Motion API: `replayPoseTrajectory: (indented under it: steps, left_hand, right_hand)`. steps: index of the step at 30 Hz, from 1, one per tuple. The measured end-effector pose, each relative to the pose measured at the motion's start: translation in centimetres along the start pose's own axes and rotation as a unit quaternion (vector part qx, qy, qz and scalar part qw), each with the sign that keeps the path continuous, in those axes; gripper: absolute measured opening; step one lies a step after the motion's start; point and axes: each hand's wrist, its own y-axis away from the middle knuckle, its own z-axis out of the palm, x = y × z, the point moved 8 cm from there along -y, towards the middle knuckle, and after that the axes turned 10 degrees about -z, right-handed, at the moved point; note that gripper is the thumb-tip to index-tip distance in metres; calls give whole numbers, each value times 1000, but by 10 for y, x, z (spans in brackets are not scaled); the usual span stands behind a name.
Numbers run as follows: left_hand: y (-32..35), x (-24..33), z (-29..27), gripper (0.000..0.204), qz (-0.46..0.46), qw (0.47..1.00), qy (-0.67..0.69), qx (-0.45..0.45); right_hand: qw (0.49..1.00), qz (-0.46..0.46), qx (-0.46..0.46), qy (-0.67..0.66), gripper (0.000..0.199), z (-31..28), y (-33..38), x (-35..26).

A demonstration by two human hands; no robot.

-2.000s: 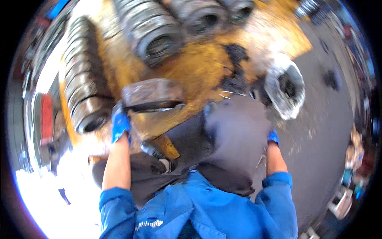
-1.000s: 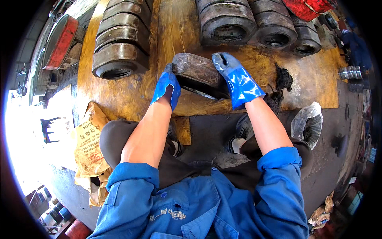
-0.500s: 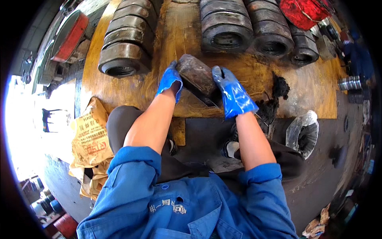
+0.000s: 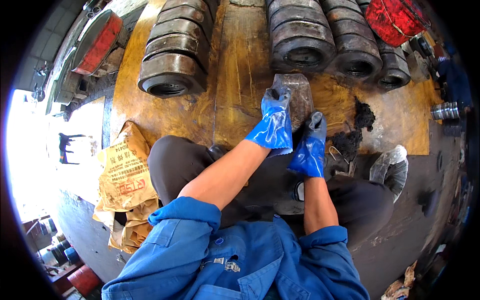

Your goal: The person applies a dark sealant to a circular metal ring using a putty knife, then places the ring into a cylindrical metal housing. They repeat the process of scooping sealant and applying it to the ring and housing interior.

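Note:
Between my gloved hands is a large metal nut [image 4: 296, 90], dark brown with flat sides, tilted over the front part of the wooden board; its hole is turned out of sight. My left hand [image 4: 276, 117], in a blue rubber glove, is closed against its left side. Gripping its lower right end is my right hand [image 4: 311, 142], in a matching glove. Just beyond stand rows of similar big nuts lying on their sides, one row [image 4: 172, 80] at the left and another row [image 4: 302, 50] directly ahead.
Black greasy debris [image 4: 364, 115] lies on the yellow-brown board [image 4: 240, 115] at the right. A red bucket [image 4: 397, 22] sits at the back right. Beside my left knee is a brown paper sack [image 4: 127, 170]. A clear plastic bag [image 4: 390, 170] is near my right knee.
The nut has moved right and turned more upright. My left hand has gone right with it, while my right hand has shifted lower on it. The whole view has swung slightly.

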Motion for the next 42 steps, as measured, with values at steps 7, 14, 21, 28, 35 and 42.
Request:
replayPoseTrajectory:
  steps: [7, 14, 21, 28, 35, 42]
  left_hand:
    - [52, 31, -19, 34, -160, 983, 68, -58]
    - [31, 3, -41, 50, -148, 983, 46, -93]
    - [40, 4, -87, 39, -153, 966, 173, -115]
    - [61, 16, -133, 65, -215, 973, -11, -86]
    - [35, -20, -170, 59, -311, 936, 126, -108]
    - [-8, -67, -206, 53, -424, 894, 145, 1]
  right_hand:
    - [995, -44, 37, 87, 24, 6, 13, -8]
    - [955, -54, -43, 290, 36, 21, 23, -35]
    - [978, -126, -41, 160, 36, 43, 42, -26]
    - [939, 230, 176, 184, 35, -66, 82, 169]
    - [876, 394, 244, -131, 41, -48, 144, 321]
    - [928, 325, 162, 87, 48, -20, 85, 190]
